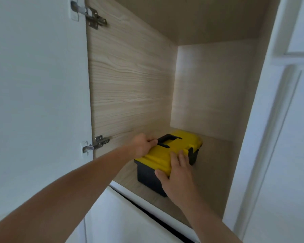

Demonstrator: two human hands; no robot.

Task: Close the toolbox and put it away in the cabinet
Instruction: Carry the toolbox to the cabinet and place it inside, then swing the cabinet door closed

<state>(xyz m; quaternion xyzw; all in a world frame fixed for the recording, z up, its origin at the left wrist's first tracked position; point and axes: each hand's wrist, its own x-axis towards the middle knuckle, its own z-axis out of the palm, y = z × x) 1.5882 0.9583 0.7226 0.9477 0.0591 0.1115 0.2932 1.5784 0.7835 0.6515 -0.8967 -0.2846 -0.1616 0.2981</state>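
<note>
A toolbox (180,143) with a yellow lid, black handle and black body sits on the wooden shelf (211,165) inside the open cabinet, its lid down. My left hand (143,145) grips the lid's far left edge beside the handle. My right hand (177,174) lies on the near corner, fingers spread over the lid and thumb on the black side.
The white cabinet door (39,102) stands open at the left on two metal hinges (98,142). The cabinet's wood-grain side wall (130,81) and back panel (212,88) enclose the shelf. A white frame (270,120) borders the right; white fronts lie below.
</note>
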